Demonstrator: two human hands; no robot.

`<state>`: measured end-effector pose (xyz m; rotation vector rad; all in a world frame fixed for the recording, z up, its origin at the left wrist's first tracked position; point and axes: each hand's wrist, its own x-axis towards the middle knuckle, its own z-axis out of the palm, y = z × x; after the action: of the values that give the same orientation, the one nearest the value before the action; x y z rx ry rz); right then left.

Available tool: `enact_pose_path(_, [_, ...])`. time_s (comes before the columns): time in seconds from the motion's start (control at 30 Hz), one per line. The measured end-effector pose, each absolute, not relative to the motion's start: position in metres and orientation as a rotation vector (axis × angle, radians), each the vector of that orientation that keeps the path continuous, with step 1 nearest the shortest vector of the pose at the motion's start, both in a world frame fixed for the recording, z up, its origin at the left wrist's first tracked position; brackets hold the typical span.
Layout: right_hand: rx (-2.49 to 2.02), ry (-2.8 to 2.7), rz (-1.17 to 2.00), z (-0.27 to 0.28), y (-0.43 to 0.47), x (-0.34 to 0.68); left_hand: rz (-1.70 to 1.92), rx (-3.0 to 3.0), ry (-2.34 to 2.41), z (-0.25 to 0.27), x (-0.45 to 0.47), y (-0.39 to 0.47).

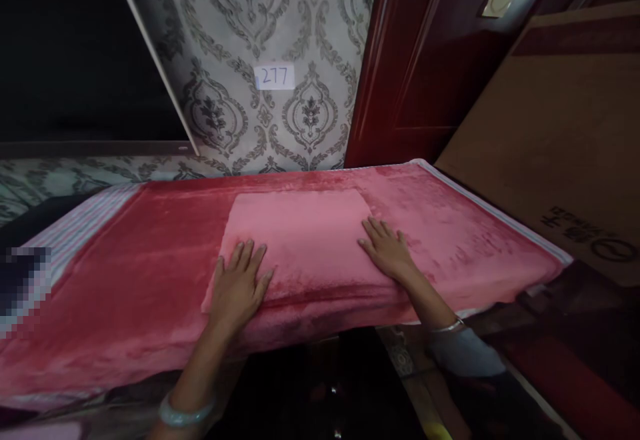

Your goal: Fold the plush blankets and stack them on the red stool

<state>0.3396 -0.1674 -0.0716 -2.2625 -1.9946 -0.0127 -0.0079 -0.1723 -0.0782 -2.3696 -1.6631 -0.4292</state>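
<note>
A pink plush cloth (305,233), roughly rectangular, lies flat on a larger red-pink plush blanket (165,260) that covers a long surface. My left hand (237,287) rests palm down on the cloth's left side near its front, fingers spread, with a pale bangle on the wrist. My right hand (387,247) lies flat at the cloth's right edge, fingers apart and pointing away to the left. Neither hand grips anything. The cloth's front part shows a fold or ridge between the hands.
A dark screen (90,53) stands at the back left against patterned wallpaper (310,113) bearing a paper label (275,76). A large cardboard box (560,127) leans at the right by a dark red door panel (425,60). Striped edging (95,220) borders the blanket's left end.
</note>
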Motion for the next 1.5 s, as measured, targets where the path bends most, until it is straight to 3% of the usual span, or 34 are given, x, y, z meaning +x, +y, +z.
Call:
enact_pose_path(0.2, [-1.983,-1.956,-0.272,-0.061,-0.191,0.293,-0.582,-2.380,-1.690,-0.064,-0.007,-0.180])
enact_pose_path(0.33, [-1.633,-2.250,-0.156,-0.059,-0.198,0.213,-0.626,-2.387,-1.592,-0.063,0.007,-0.186])
enact_pose_path(0.53, [-1.580,-2.397,0.003,-0.081,-0.194,0.171,-0.459,-2.431,-1.584,-0.093,0.023,-0.184])
enact_pose_path(0.77, [-1.595,-2.381,-0.079,-0.092,-0.194,0.195,-0.449,-2.457,-1.584,-0.090,0.003,-0.185])
enact_pose_path(1.1, [-1.795,-2.015,-0.387,-0.130,-0.222,0.323,-0.618,-2.406,-1.828,-0.111,-0.076,-0.190])
enact_pose_path(1.23, [-1.663,-1.955,-0.267,-0.140,-0.242,0.348,-0.761,-2.390,-1.777,-0.118,-0.092,-0.198])
enact_pose_path(1.5, [-1.552,-2.000,-0.039,-0.135,-0.259,0.360,-0.704,-2.568,-1.671,-0.110,-0.113,-0.200])
